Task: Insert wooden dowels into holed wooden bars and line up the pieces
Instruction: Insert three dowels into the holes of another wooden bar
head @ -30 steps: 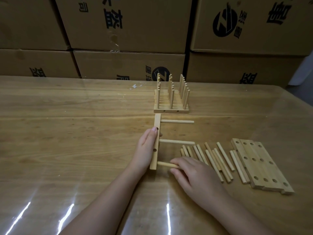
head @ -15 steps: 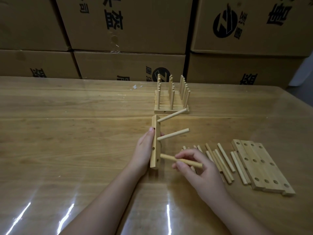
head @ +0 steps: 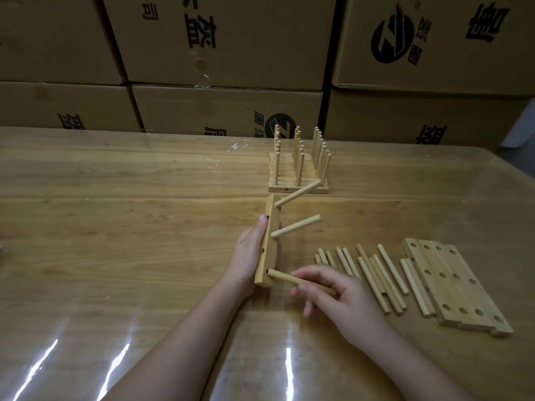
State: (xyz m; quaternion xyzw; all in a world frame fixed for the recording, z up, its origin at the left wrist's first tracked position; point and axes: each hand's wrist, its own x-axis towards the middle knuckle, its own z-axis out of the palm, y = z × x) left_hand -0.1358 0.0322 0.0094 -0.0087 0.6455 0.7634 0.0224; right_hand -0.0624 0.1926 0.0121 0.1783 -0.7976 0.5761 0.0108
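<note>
Left hand (head: pixel 249 256) grips one pale holed wooden bar (head: pixel 267 241), tipped on edge mid-table, two round wooden dowels (head: pixel 295 229) stuck in it. Right hand (head: pixel 344 296) pinches a third dowel (head: pixel 282 276) at the bottom hole. The top dowel's tip crowds the wooden peg rack's (head: pixel 298 188) front edge. Roughly a dozen loose dowels (head: pixel 373 279), some hidden behind the right hand

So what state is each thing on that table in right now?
Bar: on edge, gripped by left hand.
Two dowels: stuck in bar, angled upward.
Third dowel: pinched by right hand, tip at bar's lowest hole.
Loose dowels: lying flat.
Spare bars: flat, side by side.
Rack: dowels upright.
</note>
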